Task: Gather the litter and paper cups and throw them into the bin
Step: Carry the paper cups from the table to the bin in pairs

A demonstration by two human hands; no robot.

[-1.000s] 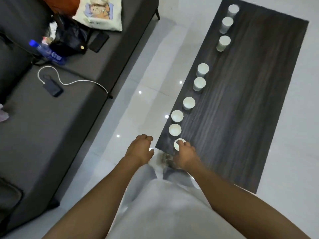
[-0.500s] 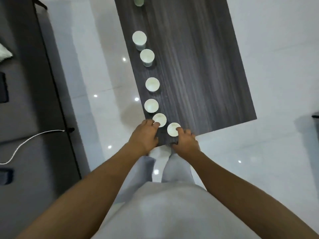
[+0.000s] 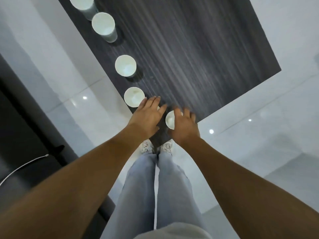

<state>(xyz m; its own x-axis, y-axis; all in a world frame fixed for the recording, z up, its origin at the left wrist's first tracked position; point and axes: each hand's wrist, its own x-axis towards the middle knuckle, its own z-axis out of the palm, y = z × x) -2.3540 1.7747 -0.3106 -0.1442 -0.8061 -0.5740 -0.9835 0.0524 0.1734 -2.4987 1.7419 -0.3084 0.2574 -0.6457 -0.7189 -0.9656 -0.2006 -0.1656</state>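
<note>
A row of white paper cups runs along the left edge of the dark wooden table [image 3: 207, 57]. My right hand [image 3: 184, 125] grips the nearest paper cup [image 3: 169, 120] at the table's near corner, fingers curled round its far side. My left hand [image 3: 146, 116] lies over the second cup [image 3: 158, 107], fingers stretched forward, so only a sliver of its rim shows. Beyond my left hand stand a third cup [image 3: 134, 99], a fourth cup [image 3: 125, 65] and two farther cups [image 3: 103, 24]. No bin or other litter is in view.
A dark sofa [image 3: 17, 118] runs along the left with a white cable [image 3: 22, 167] on it. Glossy white floor tiles [image 3: 259, 135] surround the table. My legs and shoes [image 3: 165, 147] stand at the table's near corner.
The view has closed in on the table's near corner. My left hand has gone from beside the second cup to over it, fingers stretched. My right hand stays on the nearest cup.
</note>
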